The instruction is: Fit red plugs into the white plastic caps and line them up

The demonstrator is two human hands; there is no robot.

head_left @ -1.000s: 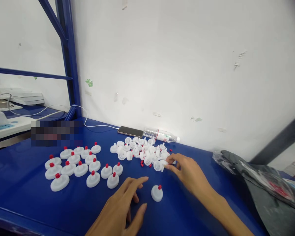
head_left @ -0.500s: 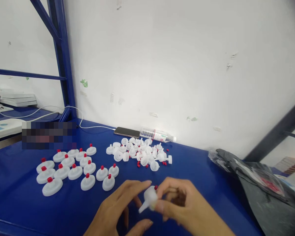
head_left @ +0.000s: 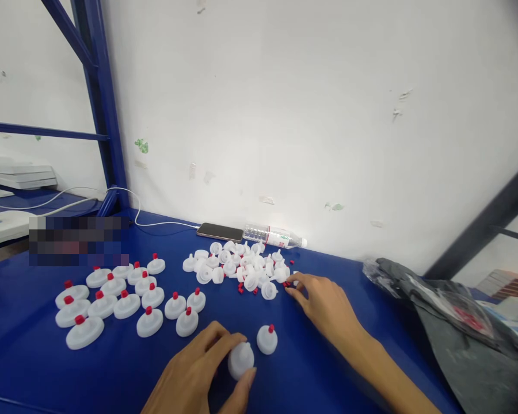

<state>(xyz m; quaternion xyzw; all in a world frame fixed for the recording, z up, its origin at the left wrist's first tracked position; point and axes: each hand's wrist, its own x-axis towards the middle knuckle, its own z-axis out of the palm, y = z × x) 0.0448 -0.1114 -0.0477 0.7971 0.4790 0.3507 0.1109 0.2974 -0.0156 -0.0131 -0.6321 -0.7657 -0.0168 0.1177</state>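
My left hand [head_left: 202,371] grips a white plastic cap [head_left: 240,360] low on the blue table [head_left: 34,368], thumb and fingers round it. Just right of it stands a single white cap with a red tip [head_left: 267,338]. My right hand [head_left: 323,302] reaches to the right edge of a pile of loose white caps [head_left: 237,265]. Its fingertips pinch among small red plugs [head_left: 287,283] there; what they hold is too small to make out.
Several finished white caps with red tips [head_left: 121,296] stand in rows at the left. A phone [head_left: 220,232] on a white cable and a lying water bottle [head_left: 271,236] rest by the wall. A grey plastic bag [head_left: 449,322] lies at the right. Blue shelf posts [head_left: 99,103] rise at the left.
My right hand has left the cap and gone back to the pile's red plugs. My left hand now holds the white cap alone, lower on the table.
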